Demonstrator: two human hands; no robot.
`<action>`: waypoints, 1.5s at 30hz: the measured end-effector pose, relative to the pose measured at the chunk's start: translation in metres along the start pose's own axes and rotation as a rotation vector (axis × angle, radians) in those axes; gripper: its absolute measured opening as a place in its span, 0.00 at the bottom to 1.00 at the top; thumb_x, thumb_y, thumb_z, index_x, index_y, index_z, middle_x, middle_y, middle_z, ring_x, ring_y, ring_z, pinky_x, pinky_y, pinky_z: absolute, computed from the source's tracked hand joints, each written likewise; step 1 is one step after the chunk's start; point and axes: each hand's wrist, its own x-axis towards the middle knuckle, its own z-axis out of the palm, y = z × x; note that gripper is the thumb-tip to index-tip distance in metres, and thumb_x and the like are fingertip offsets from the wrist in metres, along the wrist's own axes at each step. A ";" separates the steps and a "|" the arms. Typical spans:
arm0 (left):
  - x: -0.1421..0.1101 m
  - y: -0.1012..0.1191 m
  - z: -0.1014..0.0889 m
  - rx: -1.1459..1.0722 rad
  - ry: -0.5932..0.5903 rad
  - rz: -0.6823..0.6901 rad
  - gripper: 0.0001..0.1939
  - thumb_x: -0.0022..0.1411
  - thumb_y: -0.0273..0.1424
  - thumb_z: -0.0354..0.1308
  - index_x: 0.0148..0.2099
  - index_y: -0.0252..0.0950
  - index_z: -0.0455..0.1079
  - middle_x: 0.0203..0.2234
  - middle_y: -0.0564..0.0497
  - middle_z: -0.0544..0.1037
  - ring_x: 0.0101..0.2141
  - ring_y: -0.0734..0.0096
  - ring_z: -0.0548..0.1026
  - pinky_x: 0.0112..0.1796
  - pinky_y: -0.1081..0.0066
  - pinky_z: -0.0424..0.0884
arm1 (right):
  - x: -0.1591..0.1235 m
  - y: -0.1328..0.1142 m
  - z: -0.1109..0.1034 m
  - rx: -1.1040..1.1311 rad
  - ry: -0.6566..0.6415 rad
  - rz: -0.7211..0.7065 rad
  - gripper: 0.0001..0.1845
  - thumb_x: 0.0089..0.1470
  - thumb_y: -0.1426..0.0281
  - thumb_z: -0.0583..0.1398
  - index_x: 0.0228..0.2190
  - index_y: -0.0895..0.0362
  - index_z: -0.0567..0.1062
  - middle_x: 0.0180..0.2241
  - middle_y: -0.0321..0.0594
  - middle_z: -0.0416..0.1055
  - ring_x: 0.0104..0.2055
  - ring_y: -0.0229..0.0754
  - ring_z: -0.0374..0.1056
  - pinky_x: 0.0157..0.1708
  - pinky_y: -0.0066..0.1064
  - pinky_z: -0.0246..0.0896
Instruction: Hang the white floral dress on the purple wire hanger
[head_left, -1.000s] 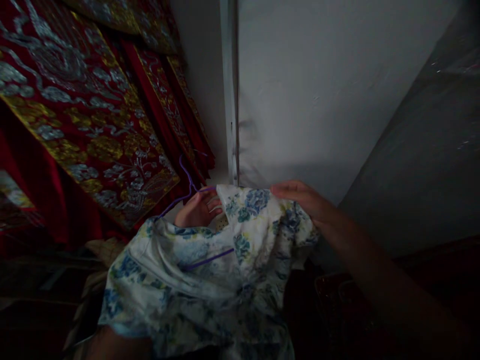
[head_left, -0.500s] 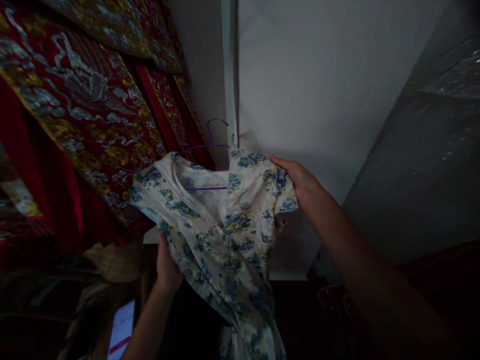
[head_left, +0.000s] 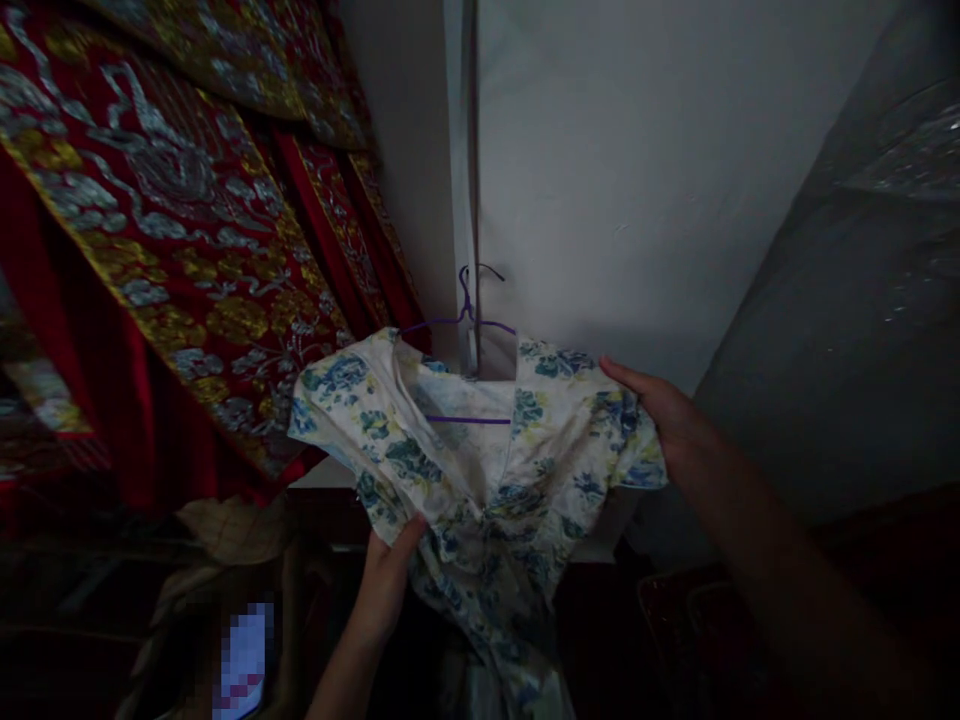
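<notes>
Dress (head_left: pixel 487 470) on hanger, held up in a dim corner: a white garment printed with blue and yellow flowers sits on a thin purple wire hanger (head_left: pixel 466 322), whose crossbar shows through the open neckline and whose hook rises just above the collar, in front of a pale vertical strip (head_left: pixel 461 180) on the white wall (head_left: pixel 645 180). Whether the hook catches on anything cannot be told from here. The left hand (head_left: pixel 386 580) is closed on a fold of the fabric below the dress's left-hand shoulder, thumb on top; the right hand (head_left: pixel 671 425) grips the opposite short sleeve, fingers curled along its edge, spreading the shoulders apart. Both shoulders of the dress appear seated on the hanger, so the hanging itself looks done; what seems left is smoothing the bodice, which bunches and twists between the two hands, and letting the skirt fall straight, its lower part dropping out of sight into the dark below. To the left of the dress hang red garments (head_left: pixel 172 230) heavy with gold and silver embroidery; to its right a grey, faintly glittering cover (head_left: pixel 862 300) slopes away. Below and left of the dress a small lit screen (head_left: pixel 244 660) glows among shadowed clutter.
</notes>
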 end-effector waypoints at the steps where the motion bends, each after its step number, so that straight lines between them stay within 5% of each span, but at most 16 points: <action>1: -0.003 -0.007 -0.003 0.022 -0.001 -0.009 0.23 0.49 0.33 0.75 0.49 0.39 0.78 0.44 0.48 0.85 0.59 0.50 0.74 0.64 0.56 0.62 | -0.001 0.006 -0.001 0.041 -0.001 0.041 0.15 0.51 0.58 0.65 0.35 0.56 0.79 0.28 0.46 0.80 0.36 0.56 0.80 0.37 0.46 0.76; 4: -0.013 -0.026 -0.012 0.024 0.022 -0.073 0.23 0.51 0.37 0.74 0.49 0.40 0.78 0.46 0.47 0.84 0.59 0.47 0.74 0.63 0.53 0.64 | -0.011 0.036 0.001 0.118 0.202 -0.064 0.17 0.48 0.56 0.67 0.36 0.55 0.77 0.34 0.43 0.81 0.42 0.54 0.79 0.39 0.42 0.75; 7: -0.023 -0.038 -0.013 -0.077 0.064 -0.160 0.23 0.56 0.37 0.71 0.53 0.43 0.76 0.45 0.48 0.85 0.57 0.48 0.76 0.60 0.52 0.68 | -0.048 0.089 0.012 0.146 0.671 -0.309 0.19 0.45 0.59 0.68 0.40 0.51 0.75 0.46 0.38 0.78 0.53 0.49 0.73 0.49 0.38 0.72; 9: -0.029 -0.043 -0.009 -0.133 0.110 -0.181 0.23 0.59 0.39 0.69 0.56 0.44 0.74 0.47 0.47 0.84 0.58 0.50 0.75 0.60 0.53 0.69 | -0.088 0.132 0.028 0.153 0.869 -0.265 0.17 0.45 0.61 0.67 0.38 0.49 0.74 0.48 0.38 0.76 0.55 0.47 0.72 0.50 0.37 0.71; 11: -0.036 -0.043 -0.004 -0.166 0.131 -0.193 0.26 0.60 0.42 0.67 0.59 0.43 0.73 0.52 0.46 0.82 0.61 0.51 0.72 0.62 0.54 0.67 | -0.128 0.169 0.049 0.120 0.762 -0.064 0.14 0.47 0.59 0.67 0.36 0.49 0.74 0.41 0.39 0.77 0.46 0.49 0.75 0.43 0.39 0.74; 13: -0.044 -0.041 0.000 -0.172 0.074 -0.194 0.30 0.59 0.45 0.68 0.61 0.42 0.72 0.56 0.45 0.79 0.63 0.51 0.70 0.64 0.54 0.64 | -0.156 0.189 0.074 0.151 0.426 0.152 0.17 0.48 0.51 0.65 0.30 0.51 0.74 0.30 0.41 0.77 0.32 0.51 0.75 0.33 0.42 0.73; 15: -0.052 -0.036 0.001 -0.119 -0.013 -0.171 0.34 0.54 0.44 0.72 0.61 0.40 0.72 0.59 0.44 0.76 0.64 0.49 0.68 0.66 0.55 0.60 | -0.166 0.188 0.094 0.156 0.145 0.233 0.25 0.49 0.42 0.62 0.29 0.52 0.75 0.24 0.41 0.75 0.25 0.50 0.72 0.28 0.42 0.69; 17: -0.060 -0.030 -0.001 -0.024 -0.075 -0.141 0.34 0.52 0.41 0.74 0.60 0.41 0.74 0.60 0.44 0.75 0.66 0.49 0.65 0.67 0.56 0.56 | -0.162 0.174 0.106 0.112 0.017 0.205 0.28 0.50 0.39 0.61 0.28 0.52 0.75 0.25 0.41 0.75 0.27 0.50 0.72 0.30 0.41 0.69; 23: -0.077 -0.021 -0.005 0.073 -0.143 -0.170 0.31 0.52 0.40 0.74 0.58 0.42 0.76 0.61 0.45 0.74 0.68 0.47 0.60 0.69 0.55 0.52 | -0.147 0.144 0.117 -0.005 -0.006 0.101 0.26 0.52 0.42 0.62 0.37 0.50 0.79 0.42 0.43 0.79 0.50 0.54 0.73 0.51 0.43 0.68; 26: -0.085 -0.020 0.001 0.039 -0.154 -0.191 0.35 0.51 0.41 0.74 0.60 0.40 0.75 0.59 0.42 0.76 0.66 0.44 0.63 0.68 0.51 0.52 | -0.157 0.151 0.115 -0.010 0.062 0.133 0.25 0.50 0.42 0.63 0.32 0.51 0.79 0.31 0.41 0.77 0.38 0.50 0.73 0.37 0.37 0.70; 30: -0.091 -0.018 0.011 -0.056 -0.128 -0.240 0.42 0.49 0.44 0.75 0.64 0.35 0.71 0.56 0.38 0.78 0.62 0.41 0.69 0.67 0.45 0.53 | -0.166 0.153 0.107 0.086 0.130 0.219 0.31 0.41 0.39 0.67 0.24 0.56 0.75 0.18 0.33 0.64 0.21 0.36 0.57 0.20 0.26 0.55; 34: -0.094 -0.015 0.013 -0.088 -0.126 -0.310 0.45 0.47 0.44 0.76 0.65 0.35 0.70 0.56 0.37 0.78 0.61 0.42 0.71 0.66 0.47 0.55 | -0.166 0.141 0.098 0.096 0.035 0.252 0.33 0.37 0.39 0.70 0.24 0.58 0.76 0.18 0.33 0.64 0.21 0.35 0.57 0.21 0.26 0.54; 39: -0.100 -0.007 0.011 -0.060 -0.143 -0.330 0.44 0.46 0.45 0.76 0.63 0.33 0.72 0.52 0.37 0.81 0.57 0.40 0.75 0.64 0.47 0.61 | -0.176 0.133 0.093 0.041 -0.009 0.263 0.31 0.42 0.39 0.68 0.26 0.56 0.79 0.20 0.38 0.71 0.24 0.40 0.65 0.26 0.30 0.61; 45: -0.107 0.000 0.008 0.012 -0.067 -0.323 0.40 0.44 0.46 0.77 0.57 0.33 0.76 0.51 0.39 0.81 0.58 0.42 0.73 0.65 0.49 0.58 | -0.176 0.134 0.095 0.112 -0.115 0.204 0.30 0.48 0.42 0.65 0.19 0.57 0.70 0.15 0.33 0.62 0.19 0.35 0.57 0.23 0.27 0.55</action>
